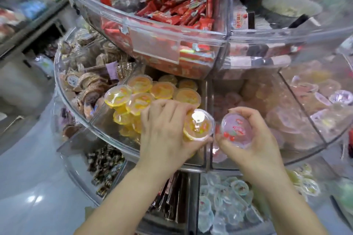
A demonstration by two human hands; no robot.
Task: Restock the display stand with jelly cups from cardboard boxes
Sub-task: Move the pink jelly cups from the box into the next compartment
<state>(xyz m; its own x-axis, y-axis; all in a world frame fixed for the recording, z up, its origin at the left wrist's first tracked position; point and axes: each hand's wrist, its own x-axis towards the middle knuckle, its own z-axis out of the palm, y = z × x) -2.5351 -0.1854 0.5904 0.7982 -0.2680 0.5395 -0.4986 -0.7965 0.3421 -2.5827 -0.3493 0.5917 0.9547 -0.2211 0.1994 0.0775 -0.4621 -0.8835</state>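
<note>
Orange jelly cup (198, 126) sits gripped in the left hand (168, 129), over the orange compartment (107, 120) at nine o'clock; the right hand (254, 135) curls round a pink cup (236, 129). Placing step: each likely needs releasing into its matching compartment.

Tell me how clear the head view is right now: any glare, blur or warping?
Head view: glare spot on the orange jelly cup in the left hand; hands and pink jelly cup fairly sharp; frame edges blurred; wide-angle lens bows the clear bin walls.
</note>
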